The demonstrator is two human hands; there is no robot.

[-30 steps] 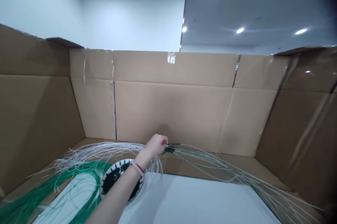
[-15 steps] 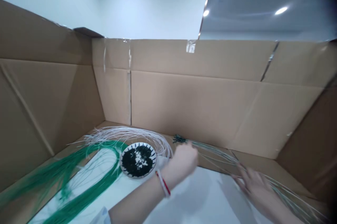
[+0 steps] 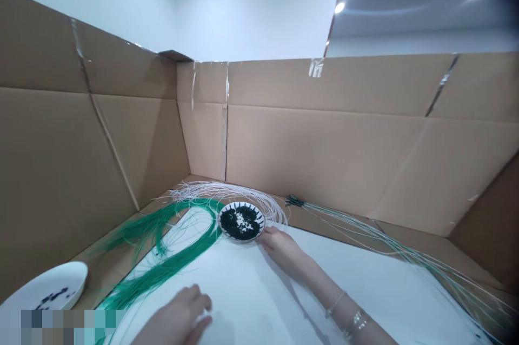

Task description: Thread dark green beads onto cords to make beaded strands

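Observation:
My right hand (image 3: 281,247) touches the right rim of a patterned plate (image 3: 263,219), its fingers closed at the edge. Small dark green pieces (image 3: 239,231) cover the plate, with a pale patch in the middle. At the lower left, my left hand (image 3: 182,315) hovers over the white board with fingers curled and apart, nothing visible between them. Green strands (image 3: 174,269) curve along the plate's left side. Behind the plate lies a bundle of white strands (image 3: 243,191).
Pale strands with dark green tips (image 3: 348,217) run along the back right. A white bowl (image 3: 75,274) with a few dark pieces stands at the far left. Cardboard walls (image 3: 316,156) rise around the white board (image 3: 348,269).
My right hand has moved left to the plate. My left hand has drawn back from the dark-tipped bundle to the lower left. The view has turned left, showing the white bowl.

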